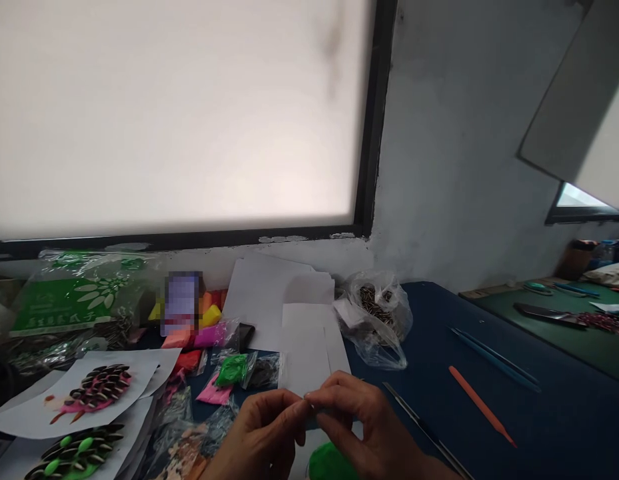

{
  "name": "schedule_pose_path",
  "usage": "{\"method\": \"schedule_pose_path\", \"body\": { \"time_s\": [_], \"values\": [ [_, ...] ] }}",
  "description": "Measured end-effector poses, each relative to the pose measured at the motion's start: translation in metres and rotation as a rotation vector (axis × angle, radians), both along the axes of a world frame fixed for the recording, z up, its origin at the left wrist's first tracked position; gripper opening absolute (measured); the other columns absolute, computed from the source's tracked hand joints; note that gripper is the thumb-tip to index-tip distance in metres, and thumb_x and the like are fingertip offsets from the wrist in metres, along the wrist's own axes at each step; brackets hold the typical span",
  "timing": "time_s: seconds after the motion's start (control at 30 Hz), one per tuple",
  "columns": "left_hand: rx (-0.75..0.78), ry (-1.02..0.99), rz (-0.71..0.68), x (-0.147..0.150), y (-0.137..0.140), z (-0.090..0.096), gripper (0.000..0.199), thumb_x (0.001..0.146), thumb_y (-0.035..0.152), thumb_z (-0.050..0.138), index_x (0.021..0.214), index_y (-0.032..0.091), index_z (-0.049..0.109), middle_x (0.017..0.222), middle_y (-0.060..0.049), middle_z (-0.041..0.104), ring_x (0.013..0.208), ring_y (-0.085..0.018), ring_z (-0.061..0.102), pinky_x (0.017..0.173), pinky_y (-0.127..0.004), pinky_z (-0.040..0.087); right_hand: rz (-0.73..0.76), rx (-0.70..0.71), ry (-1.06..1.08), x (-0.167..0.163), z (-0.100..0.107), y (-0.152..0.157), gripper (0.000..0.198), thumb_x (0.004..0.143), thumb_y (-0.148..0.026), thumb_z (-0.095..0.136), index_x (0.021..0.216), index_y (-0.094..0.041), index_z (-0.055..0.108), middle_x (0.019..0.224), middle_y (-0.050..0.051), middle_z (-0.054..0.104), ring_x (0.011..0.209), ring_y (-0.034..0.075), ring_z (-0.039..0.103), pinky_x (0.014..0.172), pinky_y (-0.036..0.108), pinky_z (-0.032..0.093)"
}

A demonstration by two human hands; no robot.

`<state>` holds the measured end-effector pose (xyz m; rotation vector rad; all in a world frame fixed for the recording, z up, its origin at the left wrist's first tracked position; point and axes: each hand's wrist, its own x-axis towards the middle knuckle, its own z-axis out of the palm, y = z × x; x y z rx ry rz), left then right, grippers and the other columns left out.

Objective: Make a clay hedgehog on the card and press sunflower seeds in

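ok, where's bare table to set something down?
Blue tabletop is bare between the plastic bag and the orange tool, also right of that tool. Crowded: the left side, with colored packets and paper sheets.

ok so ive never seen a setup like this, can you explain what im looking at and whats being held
There's no machine here: a person is working with two bare hands, and the single picture comes from a camera on their head, looking forward and down.

The left hand and right hand come together at the fingertips; anything between them is too small to make out. A green lump shows just below the right hand.

On the blue table, seed pictures and small packets lie to the left. Farther back are white paper and a clear bag; to the right, an orange stick.
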<state>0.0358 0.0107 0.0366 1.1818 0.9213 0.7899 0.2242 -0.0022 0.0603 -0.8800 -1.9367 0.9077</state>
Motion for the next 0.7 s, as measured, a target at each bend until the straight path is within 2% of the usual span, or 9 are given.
{"method": "schedule_pose_path", "body": {
  "time_s": [0.07, 0.17, 0.33, 0.5, 0.53, 0.6, 0.7],
  "values": [
    [-0.014, -0.045, 0.030, 0.000, -0.001, 0.001, 0.056, 0.062, 0.071, 0.078, 0.070, 0.018, 0.060, 0.048, 0.008, 0.047, 0.035, -0.005, 0.034, 0.039, -0.020, 0.020, -0.011, 0.005, 0.032, 0.001, -0.003, 0.001, 0.023, 0.089, -0.024, 0.058, 0.107, -0.021, 0.073, 0.088, 0.006, 0.063, 0.069, 0.015, 0.058, 0.062, 0.028, 0.045],
    [-0.065, -0.064, 0.018, 0.000, -0.004, 0.002, 0.059, 0.054, 0.072, 0.081, 0.067, 0.018, 0.060, 0.048, 0.009, 0.046, 0.034, -0.004, 0.030, 0.038, -0.020, 0.019, 0.018, -0.062, 0.068, 0.001, -0.003, 0.002, 0.018, 0.083, -0.023, 0.065, 0.098, -0.020, 0.074, 0.086, 0.004, 0.061, 0.067, 0.013, 0.057, 0.062, 0.027, 0.046],
    [-0.069, 0.046, -0.047, 0.002, -0.010, 0.010, 0.060, 0.065, 0.075, 0.071, 0.063, 0.016, 0.059, 0.051, 0.006, 0.048, 0.038, -0.005, 0.033, 0.040, -0.022, 0.018, -0.004, -0.121, 0.096, 0.000, 0.004, -0.001, 0.004, 0.081, -0.022, 0.070, 0.081, -0.018, 0.073, 0.085, 0.002, 0.060, 0.067, 0.012, 0.056, 0.064, 0.026, 0.045],
    [-0.031, 0.199, -0.125, 0.001, -0.007, 0.020, 0.065, 0.065, 0.084, 0.057, 0.059, 0.020, 0.054, 0.042, 0.009, 0.034, 0.039, -0.007, 0.024, 0.041, -0.024, 0.017, -0.008, -0.185, 0.078, 0.001, 0.009, 0.000, 0.009, 0.082, -0.021, 0.071, 0.074, -0.017, 0.070, 0.085, 0.002, 0.059, 0.069, 0.012, 0.056, 0.064, 0.025, 0.044],
    [0.023, 0.247, -0.128, -0.002, -0.005, 0.021, 0.063, 0.067, 0.082, 0.056, 0.062, 0.019, 0.056, 0.042, 0.010, 0.033, 0.040, -0.008, 0.025, 0.042, -0.024, 0.018, -0.012, -0.201, 0.047, 0.002, 0.010, 0.001, 0.009, 0.082, -0.020, 0.070, 0.074, -0.017, 0.070, 0.085, 0.002, 0.059, 0.071, 0.013, 0.056, 0.065, 0.025, 0.044],
    [0.153, 0.346, -0.045, -0.009, -0.001, 0.020, 0.051, 0.073, 0.066, 0.061, 0.079, 0.016, 0.065, 0.053, 0.009, 0.038, 0.050, -0.010, 0.029, 0.048, -0.023, 0.023, -0.014, -0.233, -0.055, 0.003, 0.009, 0.002, 0.009, 0.083, -0.016, 0.068, 0.075, -0.017, 0.071, 0.088, 0.002, 0.060, 0.076, 0.014, 0.057, 0.070, 0.026, 0.045],
    [0.221, 0.493, -0.089, -0.019, 0.002, 0.016, 0.034, 0.079, 0.047, 0.056, 0.084, 0.015, 0.067, 0.065, 0.004, 0.050, 0.058, -0.013, 0.038, 0.053, -0.023, 0.027, 0.002, -0.261, -0.229, 0.004, 0.006, 0.003, 0.012, 0.082, -0.010, 0.067, 0.077, -0.018, 0.073, 0.089, 0.001, 0.059, 0.082, 0.015, 0.056, 0.074, 0.026, 0.044]
  ]
}}
